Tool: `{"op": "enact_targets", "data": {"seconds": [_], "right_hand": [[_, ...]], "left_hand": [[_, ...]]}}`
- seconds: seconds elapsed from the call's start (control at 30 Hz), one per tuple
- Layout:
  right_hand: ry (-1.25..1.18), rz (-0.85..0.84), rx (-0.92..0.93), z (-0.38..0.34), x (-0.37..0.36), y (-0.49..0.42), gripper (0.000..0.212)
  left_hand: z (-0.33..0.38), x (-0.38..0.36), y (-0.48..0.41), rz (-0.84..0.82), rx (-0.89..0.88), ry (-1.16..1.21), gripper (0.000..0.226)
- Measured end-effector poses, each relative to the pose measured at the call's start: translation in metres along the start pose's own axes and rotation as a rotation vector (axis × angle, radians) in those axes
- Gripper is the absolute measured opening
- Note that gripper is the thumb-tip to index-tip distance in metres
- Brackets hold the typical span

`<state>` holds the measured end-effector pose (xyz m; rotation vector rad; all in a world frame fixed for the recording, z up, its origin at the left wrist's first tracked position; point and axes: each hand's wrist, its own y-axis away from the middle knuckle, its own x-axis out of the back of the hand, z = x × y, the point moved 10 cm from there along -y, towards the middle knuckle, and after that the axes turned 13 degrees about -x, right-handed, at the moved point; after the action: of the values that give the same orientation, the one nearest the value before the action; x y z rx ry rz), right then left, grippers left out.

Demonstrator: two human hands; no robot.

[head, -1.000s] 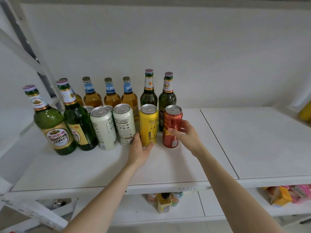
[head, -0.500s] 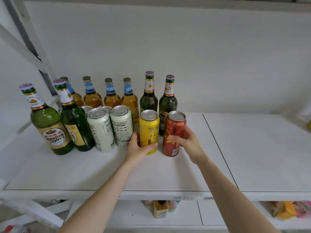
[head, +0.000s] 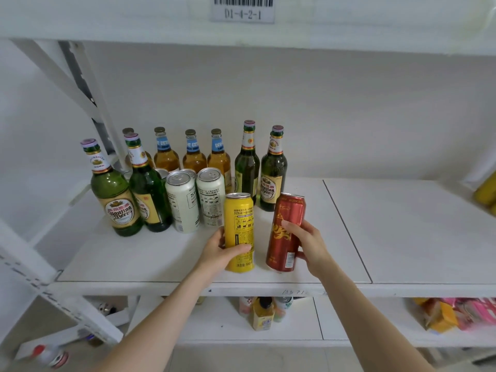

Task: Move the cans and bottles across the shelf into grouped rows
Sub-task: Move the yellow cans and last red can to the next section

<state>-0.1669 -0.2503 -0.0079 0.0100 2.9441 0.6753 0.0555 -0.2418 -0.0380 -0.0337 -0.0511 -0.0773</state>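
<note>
Yellow can (head: 239, 224) and red can (head: 288, 232) stand at lower centre of the frame, near the shelf's (head: 402, 237) front edge; whether their bases touch it is unclear. White cans (head: 182, 205) hide most of two more behind them. The left hand (head: 217, 253) wraps the yellow can's lower half from the left. The right hand (head: 308, 242) grips the tilted red can from the right.

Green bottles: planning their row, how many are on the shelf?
4: leftmost green bottle, second green bottle beside it; third green bottle and fourth green bottle farther right. None looks hidden.
</note>
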Motion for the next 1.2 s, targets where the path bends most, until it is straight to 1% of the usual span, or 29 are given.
{"op": "enact_targets", "data": {"seconds": [0.13,0.33,0.47,0.57,0.63,0.77,0.87,1.03,1.2], "right_hand": [[-0.010,0.029,-0.023,0.011,-0.004,0.022,0.032],[-0.022,0.068,0.006,0.013,-0.009,0.056,0.031],[-0.019,0.096,0.030,0.016,-0.004,0.080,0.034],[-0.028,0.112,0.031,0.022,0.004,0.098,0.031],[-0.026,0.119,0.029,0.025,0.012,0.109,0.034],[-0.014,0.135,0.042,0.024,0.033,0.128,0.053],[-0.012,0.142,0.054,0.022,0.054,0.138,0.057],[0.001,0.134,0.065,0.016,0.100,0.153,0.056],[0.018,0.123,0.067,0.011,0.163,0.171,0.036]], "left_hand": [[0.000,0.005,0.022,0.008,0.012,0.035,0.063],[0.005,0.015,0.047,0.015,0.022,0.032,0.045],[0.014,0.013,0.060,-0.009,0.008,0.000,0.045],[0.019,0.002,0.069,-0.048,-0.002,-0.008,0.047],[0.022,-0.009,0.075,-0.074,-0.012,-0.010,0.047],[0.031,-0.034,0.085,-0.116,-0.040,-0.025,0.044],[0.039,-0.058,0.090,-0.156,-0.057,-0.030,0.047],[0.053,-0.110,0.101,-0.172,-0.080,-0.008,0.057],[0.056,-0.172,0.111,-0.156,-0.088,-0.001,0.066]]}}
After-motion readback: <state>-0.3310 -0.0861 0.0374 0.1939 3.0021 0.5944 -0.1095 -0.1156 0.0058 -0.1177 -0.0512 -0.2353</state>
